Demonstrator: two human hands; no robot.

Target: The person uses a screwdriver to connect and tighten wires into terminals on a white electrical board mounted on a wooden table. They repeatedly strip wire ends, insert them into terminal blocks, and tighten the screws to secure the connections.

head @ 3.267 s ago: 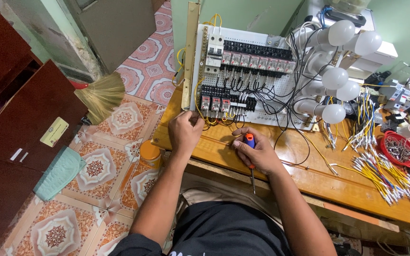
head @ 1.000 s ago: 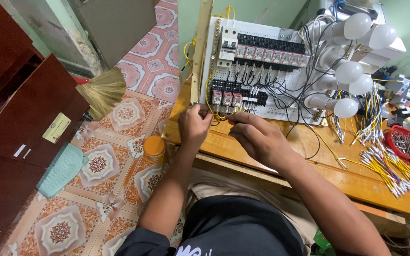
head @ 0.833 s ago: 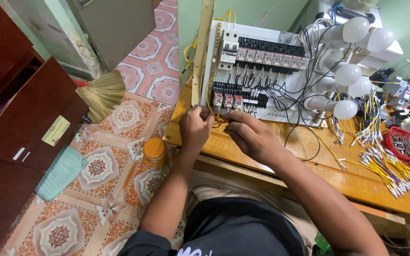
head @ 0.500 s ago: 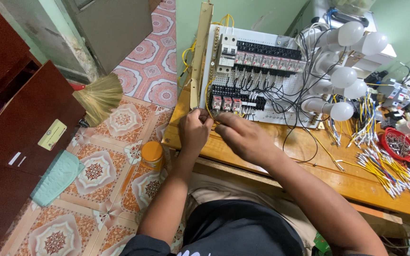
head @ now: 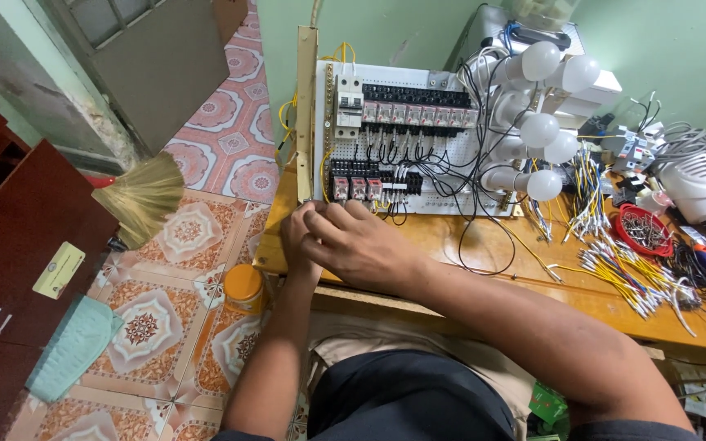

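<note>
Both hands have closed in together at the panel's [head: 418,139] lower left corner. Right hand [head: 361,245] lies curled over left hand [head: 297,237], hiding the fingertips; whether either pinches a wire cannot be told.

Electrical workshop — wiring panel [head: 406,139], bulbs [head: 542,131]

Your left hand [head: 302,237] and right hand [head: 361,245] are bare, forearms uncovered. You wear dark clothing on the torso, light trousers below.
</note>
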